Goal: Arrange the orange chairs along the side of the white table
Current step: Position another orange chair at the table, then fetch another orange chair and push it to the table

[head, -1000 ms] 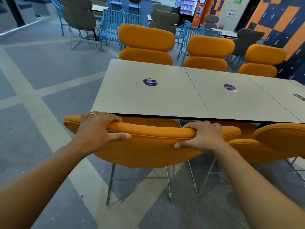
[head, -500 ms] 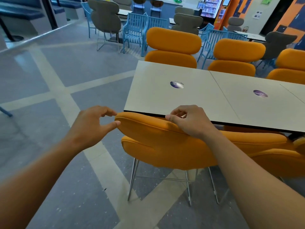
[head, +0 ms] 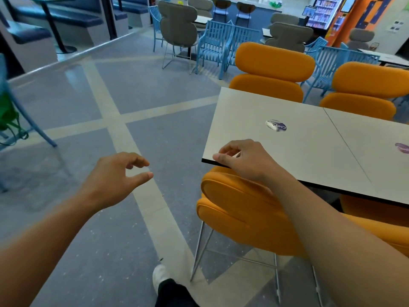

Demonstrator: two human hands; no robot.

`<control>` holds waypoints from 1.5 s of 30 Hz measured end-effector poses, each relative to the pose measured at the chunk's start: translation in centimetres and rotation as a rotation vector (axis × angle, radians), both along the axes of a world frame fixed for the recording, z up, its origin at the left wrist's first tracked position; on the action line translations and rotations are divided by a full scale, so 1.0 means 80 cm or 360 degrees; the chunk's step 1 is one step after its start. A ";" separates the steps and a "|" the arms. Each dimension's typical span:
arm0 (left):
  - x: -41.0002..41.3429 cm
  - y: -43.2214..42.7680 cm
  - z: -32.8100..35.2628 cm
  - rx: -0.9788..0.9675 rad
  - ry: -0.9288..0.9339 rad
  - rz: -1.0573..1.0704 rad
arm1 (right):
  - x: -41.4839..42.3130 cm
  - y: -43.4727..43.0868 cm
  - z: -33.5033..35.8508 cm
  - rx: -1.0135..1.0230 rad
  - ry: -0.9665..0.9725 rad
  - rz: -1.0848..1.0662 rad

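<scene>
Head view, hands: both hands have let go of the near orange chair. A second ago they held its top edge; now they hold nothing.
Head view, left hand: the left hand hangs in the air over the floor, well apart from the chair. Its fingers are loose and half curled, with empty space inside them.
Head view, right hand: the right hand floats above the corner of the white table. Its fingers are softly bent and grip nothing. I cannot tell if they brush the table edge.
Head view, near chair: it stands on its thin metal legs, pushed in so its back sits just beside the long table edge, at the end corner.
Head view, other chairs: another orange chair peeks out under the table to the right. Two more, the far left chair and the far right chair, stand along the far side.
Head view, feet: a white shoe steps forward on the floor.
What it means: this chair looks done, tucked in its place. The person seems to be turning away to the left, maybe to look for another chair.
</scene>
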State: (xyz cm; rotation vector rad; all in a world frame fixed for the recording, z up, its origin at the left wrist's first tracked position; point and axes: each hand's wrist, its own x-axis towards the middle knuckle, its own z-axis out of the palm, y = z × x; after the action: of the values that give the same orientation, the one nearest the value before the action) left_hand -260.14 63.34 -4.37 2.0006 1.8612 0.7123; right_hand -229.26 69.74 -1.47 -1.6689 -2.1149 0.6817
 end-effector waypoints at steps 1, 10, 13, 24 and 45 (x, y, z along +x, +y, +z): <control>-0.007 0.015 -0.002 -0.0014 0.0001 0.0001 | -0.009 0.017 -0.003 -0.0014 -0.0008 0.0012; -0.045 0.175 -0.006 -0.0091 0.0015 -0.0075 | -0.082 0.170 -0.027 -0.0116 -0.0058 0.0054; -0.062 0.237 -0.005 -0.0146 0.0014 -0.0106 | -0.102 0.225 -0.038 -0.0180 -0.0032 0.0012; -0.119 0.419 -0.021 -0.0280 -0.0016 -0.0231 | -0.151 0.362 -0.057 -0.0272 0.0022 -0.0086; -0.333 0.828 -0.043 -0.0417 0.0046 -0.0664 | -0.354 0.665 -0.084 -0.0344 0.0184 -0.0551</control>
State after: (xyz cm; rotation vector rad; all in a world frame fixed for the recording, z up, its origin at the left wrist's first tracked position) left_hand -286.77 129.58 -7.78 2.1274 1.3932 0.3059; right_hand -257.59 122.95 -8.21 -1.9918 -1.6629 0.8937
